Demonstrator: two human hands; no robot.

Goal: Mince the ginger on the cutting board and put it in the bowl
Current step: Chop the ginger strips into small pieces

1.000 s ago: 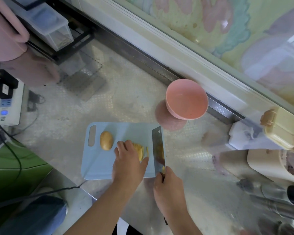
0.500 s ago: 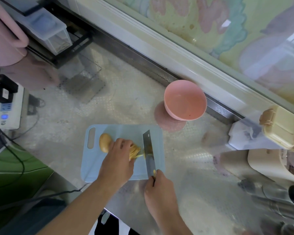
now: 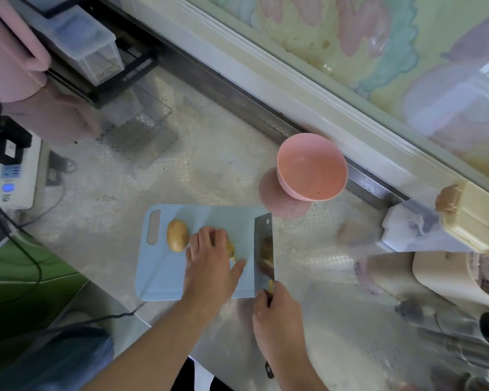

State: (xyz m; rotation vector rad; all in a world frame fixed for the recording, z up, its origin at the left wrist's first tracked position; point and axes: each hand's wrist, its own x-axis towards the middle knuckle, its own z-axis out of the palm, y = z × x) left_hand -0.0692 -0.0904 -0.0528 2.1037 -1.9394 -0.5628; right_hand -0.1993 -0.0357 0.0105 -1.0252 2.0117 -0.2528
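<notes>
A single head-worn view looks steeply down from close above the counter, facing its far edge along the wall.

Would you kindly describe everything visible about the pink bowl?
The pink bowl is round, smooth and matte, plastic by the look of it. It stands upright on the pale counter, beyond the far right corner of the blue cutting board and close to the metal strip along the wall. It holds no ginger; only a tiny dark speck shows inside. Neither hand touches it.
</notes>
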